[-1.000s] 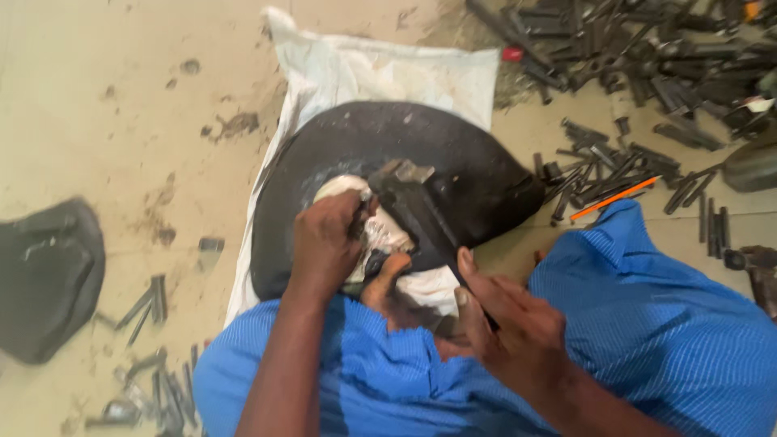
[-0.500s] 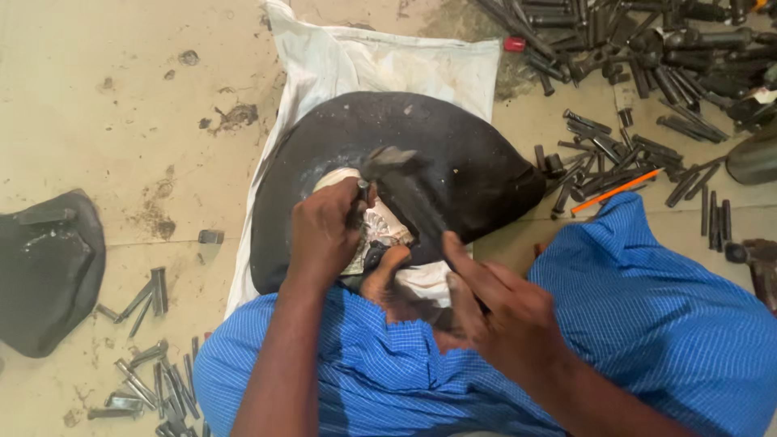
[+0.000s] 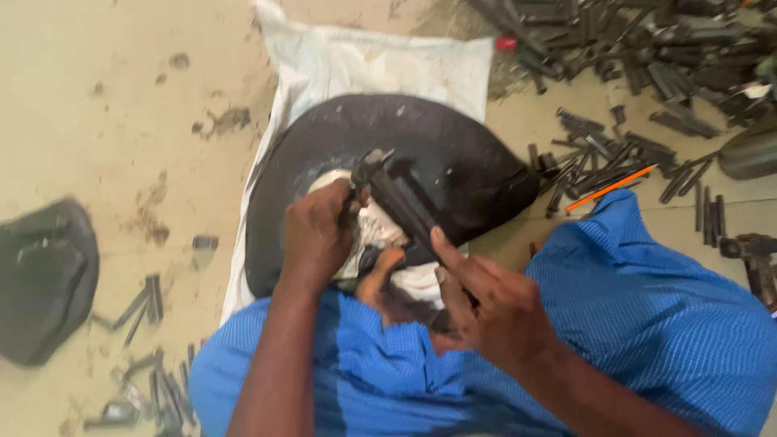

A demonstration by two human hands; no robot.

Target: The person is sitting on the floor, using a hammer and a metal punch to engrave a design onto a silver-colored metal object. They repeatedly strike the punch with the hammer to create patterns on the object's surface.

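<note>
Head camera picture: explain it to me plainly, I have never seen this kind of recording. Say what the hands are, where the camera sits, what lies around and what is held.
There is no machine here. A person wears a camera on the head, so you look down at their own two hands and their blue clothing. The left hand presses a whitish cloth against one end of a long dark metal part. The right hand grips the same part lower down. Under the hands lies a big dark rounded slab on a white sack, spread on a dusty floor. Many small dark metal pieces are scattered at upper right, more at lower left, with an orange pencil-like stick and a dark lump at far left.
</note>
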